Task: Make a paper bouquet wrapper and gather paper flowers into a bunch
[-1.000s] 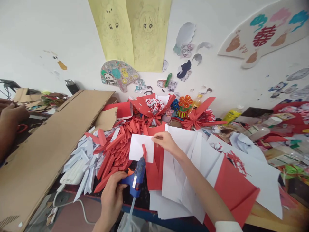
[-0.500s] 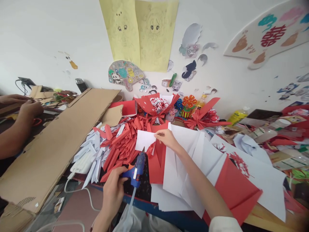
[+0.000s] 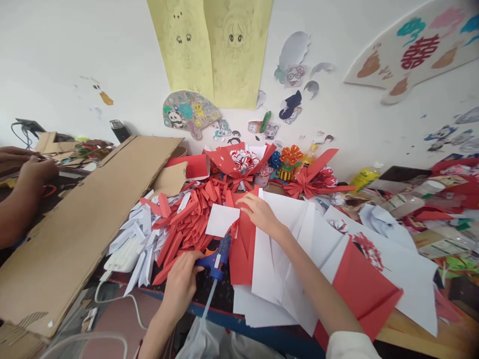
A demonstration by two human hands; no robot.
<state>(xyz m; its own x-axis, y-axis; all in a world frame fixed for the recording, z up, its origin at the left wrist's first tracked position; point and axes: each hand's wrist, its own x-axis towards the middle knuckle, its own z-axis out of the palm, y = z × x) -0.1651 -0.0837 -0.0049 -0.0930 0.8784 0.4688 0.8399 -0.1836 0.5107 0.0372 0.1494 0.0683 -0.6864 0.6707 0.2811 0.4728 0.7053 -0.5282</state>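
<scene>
My left hand point(image 3: 182, 279) is closed on a blue glue gun point(image 3: 217, 260) with an orange trigger. A clear glue stick point(image 3: 210, 299) runs out of its back end, and its nozzle points up toward the lower right edge of a small white paper card point(image 3: 222, 220). By that edge is a small red-and-white paper piece point(image 3: 234, 229), partly hidden. My right hand point(image 3: 259, 212) hovers over a red paper sheet point(image 3: 241, 254), beside the card's upper right corner. Its fingers are apart, with nothing visible between them.
Red folded strips point(image 3: 187, 212) and white folded strips point(image 3: 144, 244) pile up left of the card. White sheets point(image 3: 279, 244) lie under my right forearm. Paper bouquets point(image 3: 243, 162) stand along the wall. A cardboard sheet point(image 3: 90, 214) separates me from another person's hands point(image 3: 32, 167).
My right fingers have parted and lifted slightly away from the white card's corner. The glue gun has moved up and right, its nozzle closer to the red-and-white piece. The view has shifted slightly.
</scene>
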